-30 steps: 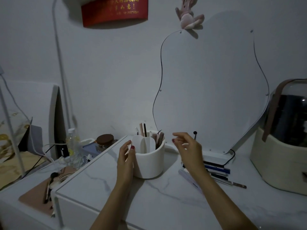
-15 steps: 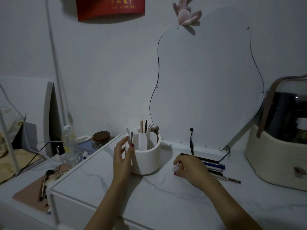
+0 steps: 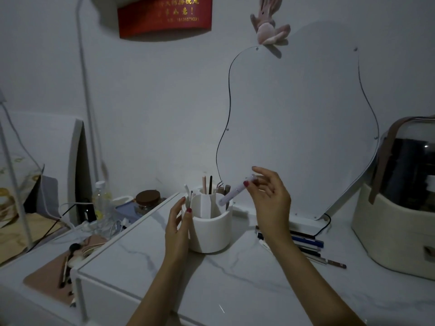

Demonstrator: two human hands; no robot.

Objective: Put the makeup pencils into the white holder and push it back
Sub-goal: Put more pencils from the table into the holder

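A round white holder (image 3: 211,234) with inner dividers stands on the marble tabletop (image 3: 235,283), with several pencils and brushes upright in its back compartments. My left hand (image 3: 177,228) cups the holder's left side. My right hand (image 3: 268,196) pinches a pale lilac makeup pencil (image 3: 231,196) by its top, tilted, its lower end just over the holder's right rim. Several dark and blue makeup pencils (image 3: 306,243) lie in a loose row on the table to the right of the holder, partly hidden by my right forearm.
A wavy-edged mirror (image 3: 301,128) leans against the wall behind the holder, with a black cable at its base. A cream cosmetics case (image 3: 397,231) with a dark dome stands at the right. A lower surface at the left holds a bottle (image 3: 101,201), a brown-lidded jar (image 3: 148,200), cables and brushes.
My right hand went down to the pencils on the table, took the lilac one and lifted it to the holder's rim. My left hand stayed on the holder.
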